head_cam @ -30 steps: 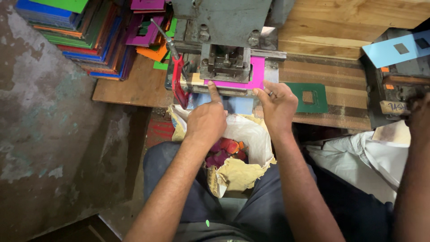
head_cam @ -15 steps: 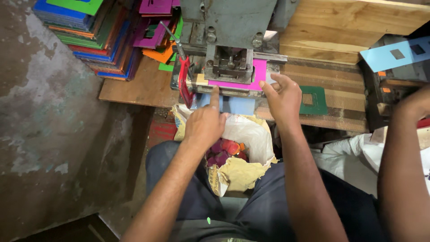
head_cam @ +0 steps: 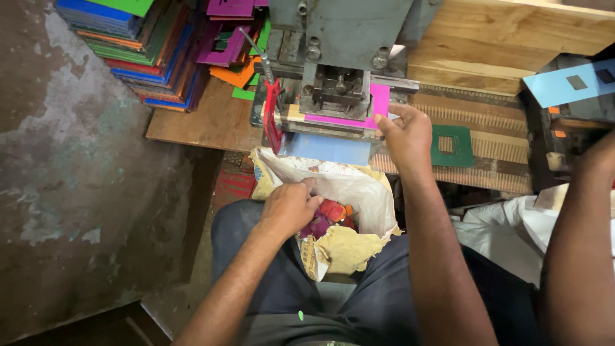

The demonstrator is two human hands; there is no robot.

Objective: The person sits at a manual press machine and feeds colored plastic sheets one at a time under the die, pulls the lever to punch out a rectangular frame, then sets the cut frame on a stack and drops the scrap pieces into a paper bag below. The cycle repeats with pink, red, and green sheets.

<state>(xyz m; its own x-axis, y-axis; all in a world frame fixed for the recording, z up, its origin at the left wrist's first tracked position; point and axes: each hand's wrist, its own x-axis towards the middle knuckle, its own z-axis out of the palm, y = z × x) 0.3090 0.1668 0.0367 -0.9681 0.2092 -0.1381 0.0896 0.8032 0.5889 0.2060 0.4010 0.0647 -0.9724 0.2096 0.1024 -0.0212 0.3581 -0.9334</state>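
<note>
Grey press [head_cam: 339,38] stands on the wooden bench [head_cam: 500,45], just ahead of both hands. Pink card [head_cam: 379,106] sits in the press bed, seemingly mid-job; stacked cards [head_cam: 138,54] lie off to the left. Right hand [head_cam: 407,131] pinches the pink card's near edge, wrist extended. Left hand [head_cam: 289,206] hangs over the scrap bag [head_cam: 349,192], fingers curled; cannot tell if it holds anything.

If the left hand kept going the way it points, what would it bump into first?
Probably the colourful scraps inside the open bag: the left hand points over its rim toward them, though depth is hard to judge.
</note>
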